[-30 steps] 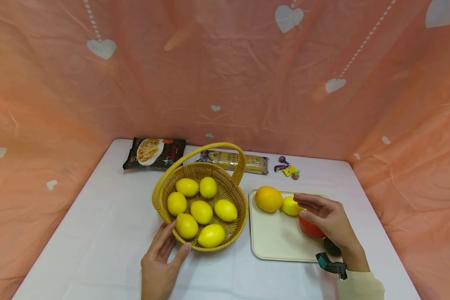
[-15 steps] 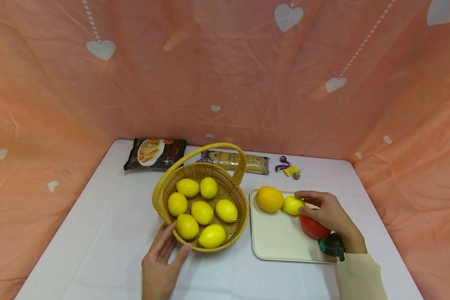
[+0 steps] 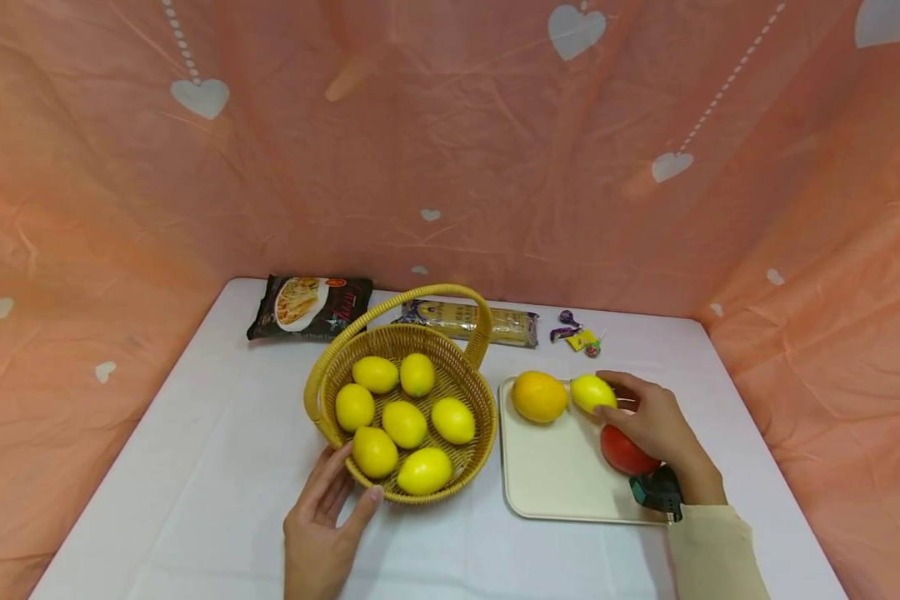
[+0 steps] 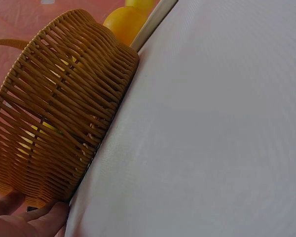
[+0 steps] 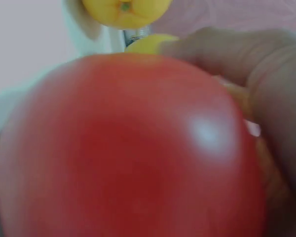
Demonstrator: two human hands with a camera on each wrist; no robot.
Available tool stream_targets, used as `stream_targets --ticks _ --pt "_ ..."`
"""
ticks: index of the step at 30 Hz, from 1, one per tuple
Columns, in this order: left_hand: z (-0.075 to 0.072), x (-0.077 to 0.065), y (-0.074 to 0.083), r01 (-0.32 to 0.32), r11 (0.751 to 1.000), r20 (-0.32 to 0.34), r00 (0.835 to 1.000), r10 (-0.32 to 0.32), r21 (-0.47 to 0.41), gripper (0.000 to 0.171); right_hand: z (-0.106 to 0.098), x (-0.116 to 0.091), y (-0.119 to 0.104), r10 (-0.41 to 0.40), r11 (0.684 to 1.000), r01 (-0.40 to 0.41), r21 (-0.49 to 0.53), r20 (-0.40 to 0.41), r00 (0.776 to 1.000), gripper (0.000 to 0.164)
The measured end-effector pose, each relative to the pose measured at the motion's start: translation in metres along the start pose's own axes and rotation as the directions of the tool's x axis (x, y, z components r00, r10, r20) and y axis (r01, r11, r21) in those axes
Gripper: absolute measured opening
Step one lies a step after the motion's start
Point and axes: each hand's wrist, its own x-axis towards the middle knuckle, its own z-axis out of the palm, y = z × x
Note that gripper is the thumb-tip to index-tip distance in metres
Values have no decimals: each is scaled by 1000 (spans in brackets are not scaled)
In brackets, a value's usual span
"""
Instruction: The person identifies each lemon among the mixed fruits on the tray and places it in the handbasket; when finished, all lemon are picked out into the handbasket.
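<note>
My right hand [image 3: 656,421] pinches a yellow lemon [image 3: 592,392] between thumb and fingers over the back of a cream tray [image 3: 551,492]. Beside it on the tray sits an orange-yellow fruit [image 3: 539,397], round and larger. A red tomato-like fruit [image 3: 627,450] lies under my right hand and fills most of the right wrist view [image 5: 133,148]. At the left, my left hand [image 3: 322,525] rests relaxed fingers against the near left wall of a wicker basket [image 3: 480,450]. Several lemons [image 3: 403,424] lie in this basket, whose handle arches above.
Behind the basket lie a black food packet [image 3: 311,308] and a long clear pack of noodles [image 3: 513,327]. Several wrapped candies [image 3: 581,337] are at the back right. Pink cloth [image 3: 450,150] with white hearts encloses the white table [image 3: 195,467].
My right hand has come down to the lemon, grasped it and shifted it slightly up and right, away from the orange-yellow fruit. My left hand and the basket have stayed still.
</note>
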Motion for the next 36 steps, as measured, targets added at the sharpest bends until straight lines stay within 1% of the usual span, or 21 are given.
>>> stream_targets --ticks 3,4,7,10,12,14,16,19,20,23,24,26,29,32,36 --pt "0 0 0 -2 1000 3 1000 2 1 64 -3 -8 -4 5 995 0 99 -58 998 61" --pt "0 0 0 -3 1000 3 1000 3 1 64 -4 -11 -6 -6 991 15 130 -71 997 60" --pt "0 1 0 -2 1000 2 1000 2 7 64 -4 -17 -12 -76 974 97 207 -107 991 57" --pt "0 1 1 5 1000 -2 1000 -5 14 64 -3 -20 -23 -161 940 184 288 -101 982 54" --pt "0 1 2 9 1000 -3 1000 -9 18 65 0 -19 -30 -228 906 242 347 -80 970 52" --pt "0 1 3 13 1000 -3 1000 -13 20 64 5 -18 -39 -296 864 287 414 -45 954 52" --pt "0 2 3 13 1000 -2 1000 -13 20 64 12 -16 -49 -365 820 324 472 -5 931 51" --pt "0 2 3 12 1000 1 1000 -12 22 64 27 -13 -63 -445 766 347 541 57 894 49" --pt "0 2 3 12 1000 1 1000 -12 24 64 32 -11 -68 -467 751 351 559 75 881 48" --pt "0 1 3 17 1000 0 1000 -17 26 64 48 -8 -82 -504 728 342 594 126 855 47" --pt "0 1 3 19 999 -1 1000 -19 26 64 54 -7 -86 -514 723 340 601 140 846 47" --pt "0 0 3 23 999 -3 1000 -23 28 64 63 -6 -93 -531 724 340 600 169 831 47" --pt "0 0 3 28 999 -6 1000 -28 26 64 75 -4 -103 -561 740 379 556 198 804 47" --pt "-1 -1 3 33 999 -7 999 -33 25 64 82 -1 -112 -584 771 456 445 209 784 46" --pt "-1 -1 4 40 999 -5 999 -40 22 64 82 1 -125 -581 811 526 257 237 779 48"
